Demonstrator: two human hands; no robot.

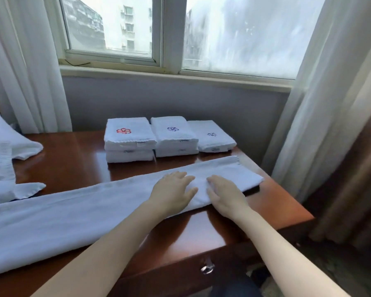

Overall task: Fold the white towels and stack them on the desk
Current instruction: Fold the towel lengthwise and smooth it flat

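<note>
Fingers (183, 176) of left hand (172, 190) and right hand (224, 195) lie flat, close together, pressing the long towel (73, 213) near the right edge of the desk (283, 204). I judge: smooth outward, square the hems before folding toward the far-edge stacks (130, 138)

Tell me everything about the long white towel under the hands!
The long towel is white, soft-looking cloth, folded into a narrow strip. It lies flat on the shiny brown desk, slanting from the lower left, where it leaves the picture, to near the desk's right edge. The left hand and right hand rest flat on its right end.
</note>
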